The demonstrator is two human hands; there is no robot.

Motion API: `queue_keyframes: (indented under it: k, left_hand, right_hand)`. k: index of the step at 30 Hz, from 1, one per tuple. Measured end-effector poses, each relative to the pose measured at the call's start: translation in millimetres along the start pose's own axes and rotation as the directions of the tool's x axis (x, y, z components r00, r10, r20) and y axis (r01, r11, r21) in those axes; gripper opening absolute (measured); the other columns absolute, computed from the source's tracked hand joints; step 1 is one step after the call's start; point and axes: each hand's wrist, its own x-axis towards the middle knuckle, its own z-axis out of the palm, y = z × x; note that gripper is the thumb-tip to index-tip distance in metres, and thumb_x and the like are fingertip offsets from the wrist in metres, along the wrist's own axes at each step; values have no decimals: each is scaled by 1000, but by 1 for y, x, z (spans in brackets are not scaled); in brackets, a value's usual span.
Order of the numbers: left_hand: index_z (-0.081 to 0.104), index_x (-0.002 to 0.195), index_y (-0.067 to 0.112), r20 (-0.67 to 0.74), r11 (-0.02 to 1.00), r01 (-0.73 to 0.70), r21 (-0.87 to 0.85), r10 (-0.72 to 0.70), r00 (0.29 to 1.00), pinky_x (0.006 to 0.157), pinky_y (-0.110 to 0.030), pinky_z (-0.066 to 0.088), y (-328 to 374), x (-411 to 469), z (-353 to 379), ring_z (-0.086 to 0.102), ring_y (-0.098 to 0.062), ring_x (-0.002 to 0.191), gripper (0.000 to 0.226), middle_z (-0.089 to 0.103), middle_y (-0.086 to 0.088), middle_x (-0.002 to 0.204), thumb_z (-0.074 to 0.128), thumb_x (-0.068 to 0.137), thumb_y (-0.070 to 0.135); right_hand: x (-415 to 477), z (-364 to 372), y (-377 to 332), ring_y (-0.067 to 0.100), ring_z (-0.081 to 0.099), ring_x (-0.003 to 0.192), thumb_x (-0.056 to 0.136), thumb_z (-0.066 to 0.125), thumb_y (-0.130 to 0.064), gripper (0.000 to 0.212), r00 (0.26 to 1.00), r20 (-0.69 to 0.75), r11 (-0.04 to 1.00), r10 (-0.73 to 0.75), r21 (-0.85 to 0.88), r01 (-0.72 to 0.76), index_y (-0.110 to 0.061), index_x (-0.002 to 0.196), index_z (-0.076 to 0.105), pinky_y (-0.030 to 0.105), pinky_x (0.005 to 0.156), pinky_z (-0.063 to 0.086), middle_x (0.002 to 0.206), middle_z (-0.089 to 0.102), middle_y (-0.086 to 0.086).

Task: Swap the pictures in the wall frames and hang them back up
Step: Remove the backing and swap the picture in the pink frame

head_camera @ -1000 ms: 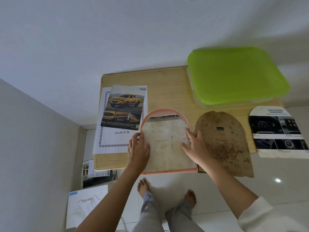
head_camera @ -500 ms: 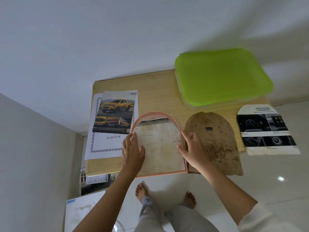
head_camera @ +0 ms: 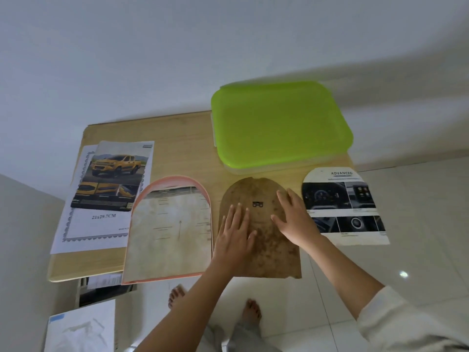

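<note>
An arched pink frame (head_camera: pixel 152 189) lies face down on the wooden table (head_camera: pixel 177 138), with a stained paper sheet (head_camera: pixel 168 235) in its back. To its right lies the brown arched backing board (head_camera: pixel 269 252) with a small black hanger. My left hand (head_camera: pixel 234 240) rests flat on the board's left side and my right hand (head_camera: pixel 294 219) on its right side, fingers spread. An arch-cut car interior picture (head_camera: pixel 342 207) lies at the table's right end. A yellow pickup picture (head_camera: pixel 114 176) lies on a bordered sheet at the left.
A lime-green lidded plastic box (head_camera: pixel 279 125) sits at the table's back right against the white wall. Papers (head_camera: pixel 81 326) lie on a lower surface at the bottom left. Glossy floor tiles and my bare feet (head_camera: pixel 251 309) show below the table's front edge.
Both hands left the pink frame and its paper sheet and moved right onto the brown backing board. The camera view shifted slightly.
</note>
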Motion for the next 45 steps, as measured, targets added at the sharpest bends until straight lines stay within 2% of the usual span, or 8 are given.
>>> queue_keyframes:
  k: [3, 7, 13, 21, 28, 32, 38, 45]
  left_hand:
    - [40, 139, 12, 59, 992, 33, 122, -40, 997, 114, -43, 21, 1, -1, 16, 22, -25, 141, 61, 38, -14, 146, 22, 94, 49]
    - [30, 144, 12, 40, 990, 51, 135, -56, 998, 114, -36, 1, -1, -2, 22, -10, -16, 144, 65, 29, -13, 151, 8, 97, 52]
    - [23, 147, 14, -9, 990, 43, 134, -42, 999, 115, -37, 1, -1, -3, 27, -2, -19, 145, 65, 20, -11, 154, 8, 97, 52]
    - [14, 149, 18, -54, 995, 40, 90, -35, 998, 116, -33, -2, 0, -5, 27, 0, -17, 145, 65, 12, -6, 156, 10, 95, 56]
    - [9, 149, 20, -49, 997, 48, 56, -46, 998, 116, -29, -8, 1, -6, 27, -4, -14, 144, 67, 5, -3, 157, 8, 94, 59]
    - [13, 149, 19, -58, 998, 49, 44, -47, 997, 116, -30, -6, 1, -5, 26, 0, -14, 144, 68, 7, -4, 156, 8, 94, 59]
    - [-1, 148, 25, -44, 998, 48, -36, -50, 998, 115, -28, -12, 3, -7, 24, -12, -12, 143, 74, -10, 4, 155, -4, 86, 66]
    - [3, 148, 32, -9, 947, 132, -293, -140, 990, 116, -36, 5, 26, -10, -3, -20, -11, 140, 79, -12, 2, 157, 9, 79, 69]
  right_hand:
    - [5, 2, 3, 23, -3, 145, 94, 45, -39, 70, 1000, -10, 1000, -16, -6, 16, -21, 149, 6, 38, 115, 13, 157, -3, 6]
    - [5, 9, 3, 25, 4, 144, 93, 49, -34, 68, 996, -84, 998, -38, 55, 43, -15, 148, 14, 36, 116, 11, 156, 7, 10]
    - [14, 7, 8, 21, 20, 137, 90, 54, -14, 62, 989, -144, 954, 20, 300, 25, -13, 145, 26, 26, 111, 16, 147, 27, 7]
    - [17, -10, 10, 15, 43, 122, 88, 56, -4, 58, 957, -36, 628, 288, 762, -160, -13, 141, 34, 24, 97, 36, 136, 44, 7]
    - [3, -13, 14, 18, 54, 115, 86, 57, -2, 44, 943, 32, 529, 330, 821, -213, -11, 129, 53, 36, 94, 49, 126, 58, 5]
    - [-15, -14, 10, 9, 52, 107, 86, 54, 5, 55, 953, 84, 461, 291, 861, -216, -15, 136, 44, 15, 71, 50, 125, 53, 0]
    - [-45, 8, 9, 20, 40, 132, 86, 55, 2, 68, 933, 89, 421, 348, 875, -241, -29, 141, 33, 47, 105, 39, 142, 43, 3]
    - [-58, -21, -3, 17, 54, 114, 91, 42, 9, 57, 908, -37, 337, 417, 934, -117, -23, 139, 39, 26, 90, 47, 123, 54, 4]
